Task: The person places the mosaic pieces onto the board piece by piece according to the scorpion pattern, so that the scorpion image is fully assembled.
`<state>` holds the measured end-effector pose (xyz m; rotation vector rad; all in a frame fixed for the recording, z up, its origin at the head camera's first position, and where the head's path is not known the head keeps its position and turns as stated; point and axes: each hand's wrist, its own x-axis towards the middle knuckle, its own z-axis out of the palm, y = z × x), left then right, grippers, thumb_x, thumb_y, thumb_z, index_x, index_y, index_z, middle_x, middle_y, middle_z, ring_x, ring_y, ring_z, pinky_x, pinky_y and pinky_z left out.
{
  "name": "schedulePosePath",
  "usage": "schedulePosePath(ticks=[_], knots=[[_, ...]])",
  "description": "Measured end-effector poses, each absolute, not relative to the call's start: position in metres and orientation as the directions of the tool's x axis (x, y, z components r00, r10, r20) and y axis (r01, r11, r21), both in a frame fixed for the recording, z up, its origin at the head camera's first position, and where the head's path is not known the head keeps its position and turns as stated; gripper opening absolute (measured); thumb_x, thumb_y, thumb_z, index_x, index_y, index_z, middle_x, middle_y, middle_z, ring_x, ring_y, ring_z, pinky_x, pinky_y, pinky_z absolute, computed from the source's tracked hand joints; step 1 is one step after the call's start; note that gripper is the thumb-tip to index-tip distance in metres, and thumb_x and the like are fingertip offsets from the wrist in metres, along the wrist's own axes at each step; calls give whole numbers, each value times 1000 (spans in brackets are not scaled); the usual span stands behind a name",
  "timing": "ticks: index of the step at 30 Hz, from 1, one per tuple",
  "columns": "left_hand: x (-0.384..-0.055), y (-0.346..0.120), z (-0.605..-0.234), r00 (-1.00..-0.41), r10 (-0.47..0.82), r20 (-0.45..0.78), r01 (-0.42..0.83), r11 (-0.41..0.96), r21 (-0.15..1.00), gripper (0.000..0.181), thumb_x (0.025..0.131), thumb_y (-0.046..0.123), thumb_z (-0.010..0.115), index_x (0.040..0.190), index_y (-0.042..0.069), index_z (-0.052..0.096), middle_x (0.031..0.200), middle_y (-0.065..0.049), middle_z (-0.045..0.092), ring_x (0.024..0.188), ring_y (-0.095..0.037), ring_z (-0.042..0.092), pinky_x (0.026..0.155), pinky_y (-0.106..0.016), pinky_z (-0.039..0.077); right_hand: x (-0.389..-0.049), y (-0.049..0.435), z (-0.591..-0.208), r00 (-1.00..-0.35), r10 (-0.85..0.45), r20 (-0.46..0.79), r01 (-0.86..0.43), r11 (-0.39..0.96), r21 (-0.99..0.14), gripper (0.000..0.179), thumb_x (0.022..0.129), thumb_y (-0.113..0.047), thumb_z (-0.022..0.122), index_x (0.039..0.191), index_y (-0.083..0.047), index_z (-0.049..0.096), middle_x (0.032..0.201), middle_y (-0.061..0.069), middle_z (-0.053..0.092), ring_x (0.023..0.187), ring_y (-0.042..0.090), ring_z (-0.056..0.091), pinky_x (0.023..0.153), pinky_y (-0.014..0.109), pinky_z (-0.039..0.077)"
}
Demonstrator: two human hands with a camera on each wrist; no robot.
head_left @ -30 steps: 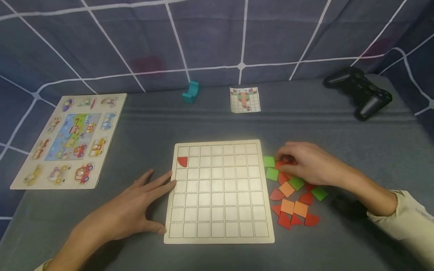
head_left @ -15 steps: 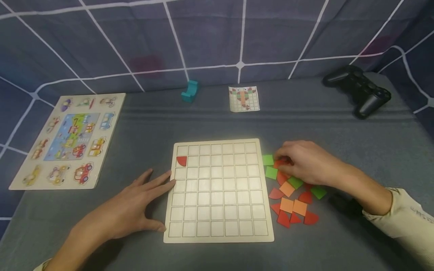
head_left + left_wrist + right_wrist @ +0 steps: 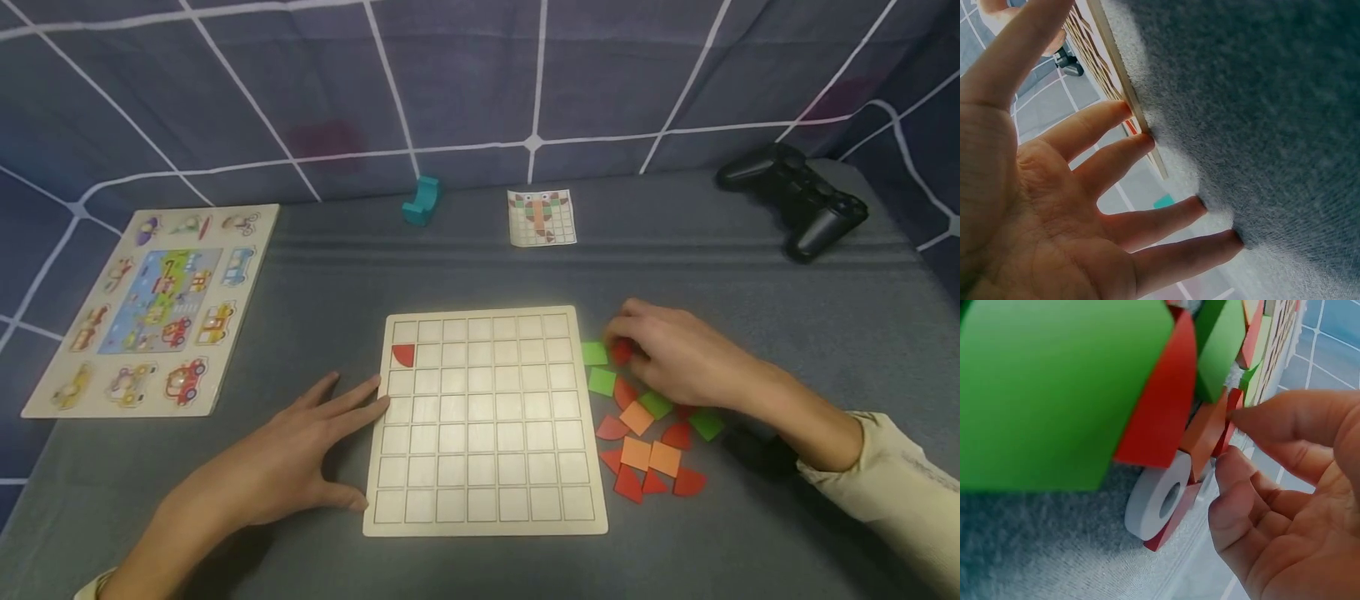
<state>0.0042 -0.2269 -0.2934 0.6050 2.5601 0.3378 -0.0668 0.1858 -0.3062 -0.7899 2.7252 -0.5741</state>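
Observation:
A square wooden grid board (image 3: 480, 433) lies in front of me, with a red quarter-round tile (image 3: 403, 356) in one cell near its upper left corner. Along the board's left edge, my left hand (image 3: 288, 467) is spread, two fingertips and the thumb right at the rim; its other fingertips rest on the cloth in the left wrist view. My right hand (image 3: 678, 354) is over the loose tiles right of the board. Its thumb and fingers pinch a red tile (image 3: 1229, 422), whose full shape is partly hidden. Beside it lie green tiles (image 3: 602, 382) and orange tiles (image 3: 636, 454).
A picture puzzle board (image 3: 168, 312) lies at left. Toward the back stand a teal curved block (image 3: 422, 201), a small pattern card (image 3: 542, 218) and a black game controller (image 3: 791, 200). A white ring (image 3: 1160, 497) shows among the tiles in the right wrist view.
My right hand has shifted slightly up and away from me, and the red tile at its fingertips shows more clearly. The left hand and the board have stayed in place.

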Motion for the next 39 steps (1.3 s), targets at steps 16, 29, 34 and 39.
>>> schedulePosePath(ticks=[16, 29, 34, 39], knots=[[5, -227, -293, -789, 469, -397, 350, 874, 337, 107, 59, 68, 81, 150, 22, 46, 160, -1, 30, 141, -54, 19, 96, -74, 31, -65, 187, -307, -853, -499, -152, -396, 809, -434, 33, 81, 0, 72, 113, -8, 71, 103, 7, 58, 70, 18, 50, 59, 32, 41], [6, -228, -294, -795, 472, -382, 356, 872, 336, 106, 59, 67, 81, 149, 22, 47, 159, -1, 31, 140, -54, 20, 95, -74, 32, -66, 188, -309, -854, -502, -139, -405, 807, -431, 41, 82, -9, 78, 122, -6, 68, 107, 7, 61, 77, 18, 53, 66, 36, 45], [6, -227, -294, -797, 469, -381, 352, 873, 339, 107, 59, 67, 81, 149, 22, 47, 159, 0, 31, 140, -54, 20, 96, -74, 31, -65, 188, -310, -855, -499, -142, -405, 813, -419, 39, 82, -10, 79, 119, -4, 69, 103, 7, 62, 75, 17, 52, 65, 35, 45], [6, -227, -293, -794, 467, -389, 346, 874, 341, 107, 59, 69, 79, 149, 22, 47, 160, 0, 30, 140, -54, 20, 96, -74, 31, -65, 189, -310, -851, -510, -127, -421, 806, -416, 37, 82, -8, 78, 118, -3, 70, 100, 6, 64, 74, 16, 52, 64, 36, 45]])
